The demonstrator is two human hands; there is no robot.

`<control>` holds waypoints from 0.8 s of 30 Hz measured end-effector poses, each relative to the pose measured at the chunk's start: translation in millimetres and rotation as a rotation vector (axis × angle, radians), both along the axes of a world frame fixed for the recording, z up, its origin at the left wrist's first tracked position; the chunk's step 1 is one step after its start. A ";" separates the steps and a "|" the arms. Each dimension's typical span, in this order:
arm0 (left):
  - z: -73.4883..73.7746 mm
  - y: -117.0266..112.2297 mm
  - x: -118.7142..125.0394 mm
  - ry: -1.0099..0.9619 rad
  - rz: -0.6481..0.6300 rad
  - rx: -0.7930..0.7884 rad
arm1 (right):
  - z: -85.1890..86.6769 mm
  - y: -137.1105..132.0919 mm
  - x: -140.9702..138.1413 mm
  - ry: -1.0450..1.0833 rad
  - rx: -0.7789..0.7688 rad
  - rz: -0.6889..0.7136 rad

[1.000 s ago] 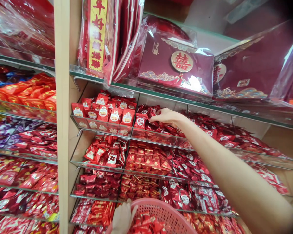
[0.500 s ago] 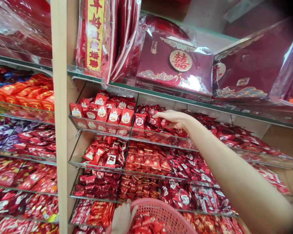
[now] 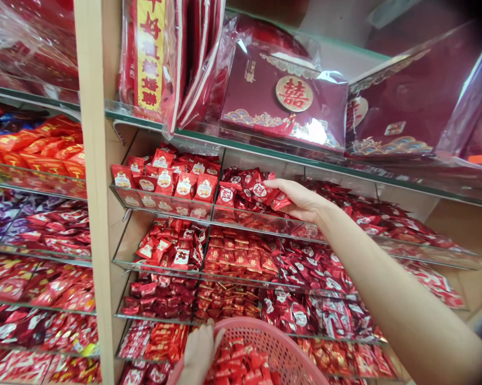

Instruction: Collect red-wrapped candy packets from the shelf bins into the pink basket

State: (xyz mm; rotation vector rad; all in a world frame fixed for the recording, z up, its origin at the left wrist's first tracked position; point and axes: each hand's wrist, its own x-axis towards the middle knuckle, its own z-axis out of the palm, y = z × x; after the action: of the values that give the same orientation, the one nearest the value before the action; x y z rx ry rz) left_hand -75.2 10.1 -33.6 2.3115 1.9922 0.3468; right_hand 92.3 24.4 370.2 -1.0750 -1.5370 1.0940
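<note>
My right hand (image 3: 301,200) reaches over the front edge of the upper candy shelf. Its thumb and fingers are closed on red candy packets (image 3: 262,192) with round white labels, just above others of the same kind in that compartment. At the bottom of the view, my left hand (image 3: 200,345) grips the left rim of a pink plastic basket (image 3: 283,347); the fingers are partly hidden behind the rim. Many small red wrapped candies (image 3: 241,363) lie in the basket.
Clear-fronted shelves (image 3: 169,206) full of red candy packets run below. Above, a glass shelf (image 3: 241,141) holds dark red gift bags (image 3: 261,91) in plastic wrap. A pale wooden post (image 3: 91,176) divides this unit from another on the left.
My right hand has drawn slightly back to the right, lifting red candy packets off the pile. My left hand stays on the basket rim, and the view has shifted a little.
</note>
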 end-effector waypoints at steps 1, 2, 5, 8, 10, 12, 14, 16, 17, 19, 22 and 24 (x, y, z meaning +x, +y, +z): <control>2.2 -0.7 0.0 -0.002 -0.005 0.002 | -5.1 -10.9 0.0 -0.016 0.032 0.007; 4.8 -1.4 0.0 -0.006 -0.006 0.004 | -11.7 -23.1 0.3 -0.041 0.056 0.013; 13.4 -3.9 0.3 -0.003 -0.020 -0.027 | -43.6 -61.1 5.0 -0.167 0.076 0.043; 20.6 -5.9 1.2 0.014 -0.025 -0.061 | -95.7 -88.1 18.1 -0.381 0.082 0.081; 23.1 -6.8 2.0 0.017 -0.025 -0.067 | -139.6 -97.2 32.2 -0.531 0.106 0.061; 23.8 -7.4 2.5 0.019 -0.038 -0.068 | -185.6 -102.2 48.7 -0.616 0.078 0.027; 23.0 -7.7 2.8 0.033 -0.048 -0.059 | -228.3 -107.0 64.6 -0.641 0.014 0.003; 21.5 -7.7 3.0 0.050 -0.049 -0.046 | -264.0 -114.2 77.2 -0.675 -0.026 0.005; 20.6 -7.6 3.1 0.056 -0.049 -0.041 | -279.1 -119.0 81.8 -0.705 -0.051 0.015; 19.3 -7.2 3.1 0.063 -0.050 -0.039 | -304.3 -129.9 88.4 -0.783 -0.114 0.029; 18.9 -7.0 2.9 0.068 -0.056 -0.043 | -332.5 -145.7 93.6 -0.920 -0.217 0.060; 19.7 -7.2 2.6 0.067 -0.062 -0.051 | -344.9 -152.9 94.8 -0.995 -0.253 0.097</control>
State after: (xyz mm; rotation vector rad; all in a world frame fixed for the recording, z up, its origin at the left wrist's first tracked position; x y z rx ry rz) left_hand -72.5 2.9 -13.9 2.3779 1.9291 0.2142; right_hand 187.1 -128.5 25.3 -1.9078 -2.2544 0.8512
